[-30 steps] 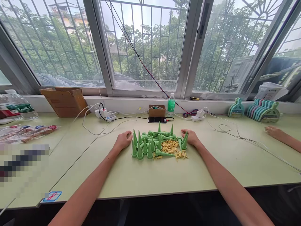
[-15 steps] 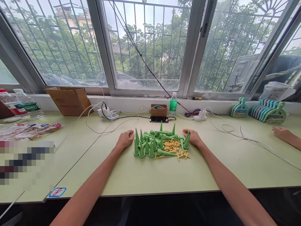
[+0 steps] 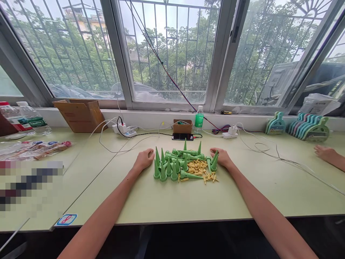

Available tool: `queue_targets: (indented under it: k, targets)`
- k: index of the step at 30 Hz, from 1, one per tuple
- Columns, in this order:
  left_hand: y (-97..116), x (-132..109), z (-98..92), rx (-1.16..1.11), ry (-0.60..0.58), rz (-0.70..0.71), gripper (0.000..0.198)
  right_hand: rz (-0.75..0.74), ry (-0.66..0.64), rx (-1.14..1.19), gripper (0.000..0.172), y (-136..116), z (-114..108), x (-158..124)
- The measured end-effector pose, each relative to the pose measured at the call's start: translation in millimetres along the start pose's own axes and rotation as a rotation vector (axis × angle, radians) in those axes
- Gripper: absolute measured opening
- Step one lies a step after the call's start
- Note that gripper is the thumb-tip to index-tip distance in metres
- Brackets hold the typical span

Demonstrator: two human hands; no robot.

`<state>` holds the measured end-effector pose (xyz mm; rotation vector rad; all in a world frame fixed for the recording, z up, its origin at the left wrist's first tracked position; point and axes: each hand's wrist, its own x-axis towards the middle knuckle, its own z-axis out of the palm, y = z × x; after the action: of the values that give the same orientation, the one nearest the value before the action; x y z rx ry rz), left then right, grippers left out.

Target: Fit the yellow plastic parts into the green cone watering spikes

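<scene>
A heap of green plastic cone spikes [image 3: 172, 163] lies in the middle of the pale green table [image 3: 167, 198], several upright and several lying flat. Small yellow plastic pieces [image 3: 198, 168] are piled among them. My left hand [image 3: 144, 159] rests on the table at the heap's left edge, fingers curled loosely, with nothing visible in it. My right hand [image 3: 221, 157] rests at the heap's right edge, fingers curled, touching two upright cones [image 3: 214, 162].
Behind the heap lie a phone [image 3: 182, 136], a small cardboard box [image 3: 182, 126], a green bottle [image 3: 198, 119], power strips and cables [image 3: 124, 131]. A larger cardboard box [image 3: 79, 115] and bottles stand left. Coloured plastic parts [image 3: 308, 127] and another person's hand [image 3: 326, 153] are right.
The view has shifted slightly; both hands stay at the sides of the heap. The other person's hand at the right has barely moved.
</scene>
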<state>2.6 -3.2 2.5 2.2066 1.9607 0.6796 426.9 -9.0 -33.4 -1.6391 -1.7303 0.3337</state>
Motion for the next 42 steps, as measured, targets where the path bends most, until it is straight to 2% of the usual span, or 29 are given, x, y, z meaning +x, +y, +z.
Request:
queue_targets:
  k: [6, 10, 14, 18, 21, 25, 28, 33, 42]
  targets:
    - [0.3, -0.6, -0.6, -0.009, -0.01, 0.006, 0.036, 0.001, 0.068, 0.051, 0.027, -3.5, -4.0, -0.6]
    - [0.7, -0.7, -0.8, -0.021, -0.007, 0.004, 0.035, -0.003, 0.134, 0.1, 0.028, -6.2, -9.2, -1.3]
    - [1.6, -1.1, -1.3, -0.032, 0.0, -0.002, 0.035, -0.014, 0.201, 0.194, 0.04, -13.6, -15.1, -4.4]
    - [1.7, -1.0, -1.1, -0.037, 0.003, -0.002, 0.035, -0.012, 0.257, 0.319, 0.059, -27.4, -21.4, -9.8]
    - [1.1, -0.4, -0.3, -0.035, 0.005, -0.001, 0.035, -0.017, 0.228, 0.455, 0.071, -37.7, -26.1, -14.4]
    - [0.4, -0.1, 0.6, -0.028, 0.007, 0.004, 0.034, -0.099, 0.161, 0.593, 0.076, -49.3, -32.3, -23.6]
    - [0.5, -0.5, 0.5, -0.023, 0.005, 0.003, 0.035, -0.139, 0.169, 0.578, 0.074, -57.8, -35.5, -31.8]
    - [0.9, -1.2, -0.2, -0.02, 0.006, -0.005, 0.035, -0.188, 0.157, 0.426, 0.067, -66.7, -32.5, -38.1]
    - [-0.7, 0.2, 1.3, -0.017, 0.003, 0.003, 0.036, -0.142, 0.145, 0.39, 0.077, -65.8, -26.1, -35.6]
